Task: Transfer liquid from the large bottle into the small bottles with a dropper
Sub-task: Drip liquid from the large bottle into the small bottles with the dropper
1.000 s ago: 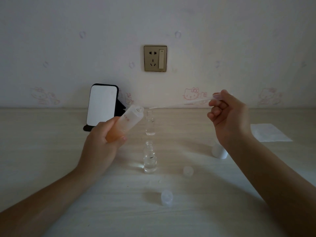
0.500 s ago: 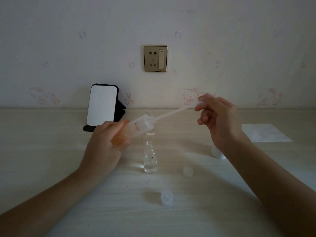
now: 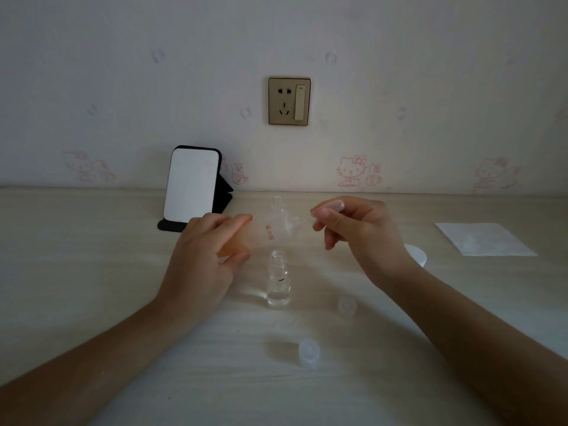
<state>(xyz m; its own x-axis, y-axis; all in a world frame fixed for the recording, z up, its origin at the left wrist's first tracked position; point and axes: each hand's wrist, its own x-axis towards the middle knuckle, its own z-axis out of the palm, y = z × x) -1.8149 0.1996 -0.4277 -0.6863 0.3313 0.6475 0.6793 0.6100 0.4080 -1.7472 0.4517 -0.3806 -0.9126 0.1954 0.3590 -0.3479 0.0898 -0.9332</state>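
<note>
Pale table below; left hand grips the tilted bottle, fingers curled round it. Right hand pinches the dropper at its mouth.

A dimly lit room in a home, by the look of it: the pale wallpaper across the upper half of the frame is printed with pink cartoon cats, and a brass-coloured wall socket with a switch sits at upper centre. A light wood-grain table meets that wall, bearing a white panel on a black folding stand at centre left and a tissue at right.
</note>
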